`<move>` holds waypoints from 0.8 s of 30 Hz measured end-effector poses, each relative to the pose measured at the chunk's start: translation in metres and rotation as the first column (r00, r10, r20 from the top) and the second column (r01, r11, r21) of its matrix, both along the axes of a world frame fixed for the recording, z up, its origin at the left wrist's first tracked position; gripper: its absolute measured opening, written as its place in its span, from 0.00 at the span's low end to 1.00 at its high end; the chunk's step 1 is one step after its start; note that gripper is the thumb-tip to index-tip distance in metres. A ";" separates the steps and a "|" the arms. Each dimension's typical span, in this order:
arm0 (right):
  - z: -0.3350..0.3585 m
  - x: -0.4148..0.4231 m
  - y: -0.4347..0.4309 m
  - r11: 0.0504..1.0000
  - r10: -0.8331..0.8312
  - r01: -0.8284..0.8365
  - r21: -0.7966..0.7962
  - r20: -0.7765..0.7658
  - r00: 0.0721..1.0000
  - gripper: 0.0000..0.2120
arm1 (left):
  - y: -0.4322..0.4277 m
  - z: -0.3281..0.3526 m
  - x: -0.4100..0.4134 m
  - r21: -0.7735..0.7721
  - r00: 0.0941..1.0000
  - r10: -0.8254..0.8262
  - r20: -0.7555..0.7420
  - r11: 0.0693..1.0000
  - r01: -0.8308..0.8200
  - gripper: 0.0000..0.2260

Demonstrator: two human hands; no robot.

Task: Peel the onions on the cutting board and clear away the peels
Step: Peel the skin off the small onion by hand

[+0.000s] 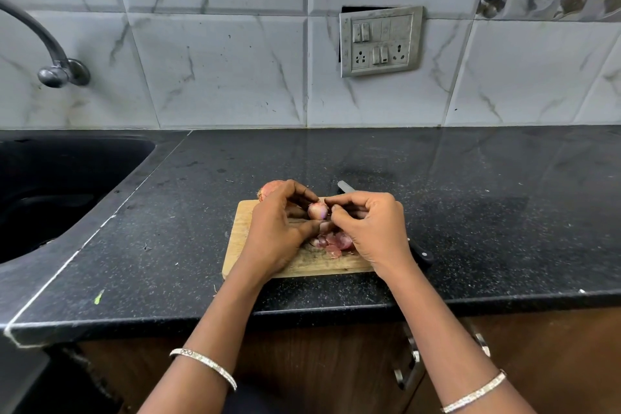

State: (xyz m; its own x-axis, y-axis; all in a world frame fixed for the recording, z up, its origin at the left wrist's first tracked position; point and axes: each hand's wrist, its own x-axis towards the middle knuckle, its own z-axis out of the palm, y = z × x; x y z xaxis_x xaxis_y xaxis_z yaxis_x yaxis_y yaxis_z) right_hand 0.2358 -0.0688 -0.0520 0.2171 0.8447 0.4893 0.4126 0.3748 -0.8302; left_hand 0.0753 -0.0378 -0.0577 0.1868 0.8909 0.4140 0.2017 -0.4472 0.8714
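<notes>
The cutting board [239,239] lay on the counter [470,212], sink [50,185] to its left, knife [424,256] along its right, peels [332,242] on it.

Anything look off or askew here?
The switch plate on the wall sits crooked, with a dark gap open along its top and left edges. A green scrap lies loose on the counter near its front edge.

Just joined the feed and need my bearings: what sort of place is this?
Most likely a home kitchen: a dark sink with a wall tap, a tiled wall, and a wooden cutting board on a black counter, with a small onion held over it.
</notes>
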 end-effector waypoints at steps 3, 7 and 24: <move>0.000 0.000 0.001 0.999 0.028 -0.030 -0.025 -0.092 0.995 0.07 | 0.000 -0.001 0.001 0.015 0.999 0.038 0.008 0.999 -0.038 0.18; 0.002 -0.004 -0.002 0.997 0.074 -0.075 -0.001 -0.062 0.995 0.05 | -0.001 0.001 0.001 0.043 0.998 0.069 -0.010 0.997 -0.069 0.18; -0.003 -0.010 0.002 0.994 -0.100 0.086 0.073 0.223 0.970 0.10 | 0.000 -0.002 -0.001 0.129 0.994 0.078 -0.079 0.989 -0.068 0.12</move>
